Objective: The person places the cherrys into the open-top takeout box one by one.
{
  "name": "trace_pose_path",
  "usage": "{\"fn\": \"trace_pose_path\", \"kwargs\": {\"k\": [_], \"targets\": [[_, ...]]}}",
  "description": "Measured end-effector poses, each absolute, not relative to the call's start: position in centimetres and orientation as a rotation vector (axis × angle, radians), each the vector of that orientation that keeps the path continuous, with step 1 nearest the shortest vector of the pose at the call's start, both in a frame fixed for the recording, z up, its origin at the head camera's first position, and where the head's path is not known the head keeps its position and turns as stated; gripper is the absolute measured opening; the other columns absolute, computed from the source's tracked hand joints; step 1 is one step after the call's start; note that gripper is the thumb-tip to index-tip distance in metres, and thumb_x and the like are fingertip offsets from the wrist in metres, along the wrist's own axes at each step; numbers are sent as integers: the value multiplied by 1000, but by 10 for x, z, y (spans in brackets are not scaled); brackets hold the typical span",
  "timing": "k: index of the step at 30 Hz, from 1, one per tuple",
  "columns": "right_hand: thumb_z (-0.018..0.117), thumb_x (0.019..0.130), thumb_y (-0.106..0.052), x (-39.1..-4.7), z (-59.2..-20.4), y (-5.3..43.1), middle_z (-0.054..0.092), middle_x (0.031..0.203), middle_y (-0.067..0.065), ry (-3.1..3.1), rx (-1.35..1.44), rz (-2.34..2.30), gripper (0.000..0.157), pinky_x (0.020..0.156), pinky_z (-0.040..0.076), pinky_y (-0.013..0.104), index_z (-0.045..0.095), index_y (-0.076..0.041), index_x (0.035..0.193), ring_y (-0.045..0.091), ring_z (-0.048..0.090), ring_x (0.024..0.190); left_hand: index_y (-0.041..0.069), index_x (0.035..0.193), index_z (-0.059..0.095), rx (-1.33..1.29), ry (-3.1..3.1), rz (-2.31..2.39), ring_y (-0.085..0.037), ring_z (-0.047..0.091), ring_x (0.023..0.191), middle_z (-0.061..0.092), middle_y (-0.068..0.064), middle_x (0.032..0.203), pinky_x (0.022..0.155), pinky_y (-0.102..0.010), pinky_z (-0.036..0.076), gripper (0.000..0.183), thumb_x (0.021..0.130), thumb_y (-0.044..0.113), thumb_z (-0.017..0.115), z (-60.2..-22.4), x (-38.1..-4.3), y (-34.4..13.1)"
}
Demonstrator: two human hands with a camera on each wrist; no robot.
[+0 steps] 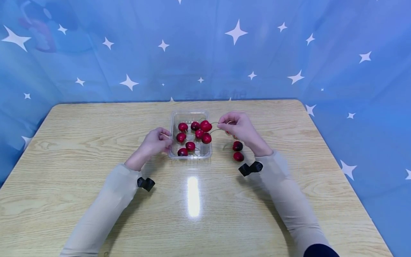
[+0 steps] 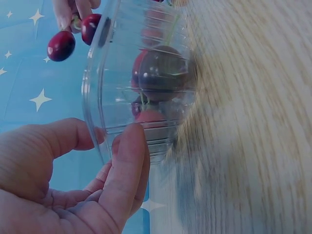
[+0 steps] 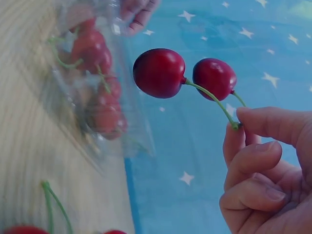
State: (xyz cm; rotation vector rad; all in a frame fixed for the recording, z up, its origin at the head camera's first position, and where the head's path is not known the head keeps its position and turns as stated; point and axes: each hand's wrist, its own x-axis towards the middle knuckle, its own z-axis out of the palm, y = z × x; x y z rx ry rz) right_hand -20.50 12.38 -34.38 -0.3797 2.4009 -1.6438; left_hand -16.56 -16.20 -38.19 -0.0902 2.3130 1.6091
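A clear plastic box (image 1: 190, 156) with several red cherries (image 2: 161, 73) inside stands on the table. My left hand (image 1: 157, 140) holds its left side, thumb at the rim and fingers against the outer wall in the left wrist view. Two dark red cherries (image 3: 159, 73) hang by green stems, which my right hand (image 3: 265, 170) pinches between thumb and fingertip. Seen from the head, this pair (image 1: 206, 138) overlaps the right edge of the box, and the right hand (image 1: 239, 128) is just to the right of it.
More cherries (image 1: 238, 156) lie on the wooden table (image 1: 112, 214), right of the box and below the right hand, some partly hidden by it. Behind the table hangs a blue curtain (image 1: 199, 46) with white stars. A bright light reflection shows in front of the box.
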Motion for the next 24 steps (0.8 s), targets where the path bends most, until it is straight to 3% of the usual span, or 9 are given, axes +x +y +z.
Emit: {"fn": "trace_pose_path", "kwargs": {"k": [9, 19, 24], "targets": [[67, 86, -8, -205, -356, 100, 59, 77, 3, 2401, -445, -1587, 9, 52, 37, 21, 66, 0, 88, 10, 44, 54, -7, 114, 44, -95, 2312, 1613, -12, 60, 64, 59, -14, 87, 70, -35, 57, 27, 91, 1, 54, -383, -166, -163], [68, 85, -9, -202, -368, 87, 61, 77, 4, 2482, -509, -1466, 6, 54, 38, 24, 67, -4, 84, 17, 46, 61, -7, 114, 44, -100, 2296, 1632, -13, 61, 65, 60, -12, 84, 69, -34, 57, 27, 90, 0, 54, -384, -166, -162], [68, 85, -9, -201, -372, 82, 61, 73, 3, 2546, -558, -1406, 6, 50, 37, 23, 67, -5, 81, 15, 44, 56, -8, 114, 44, -104, 2295, 1635, -13, 61, 65, 60, -11, 83, 69, -34, 57, 26, 90, -1, 54, -383, -167, -162]]}}
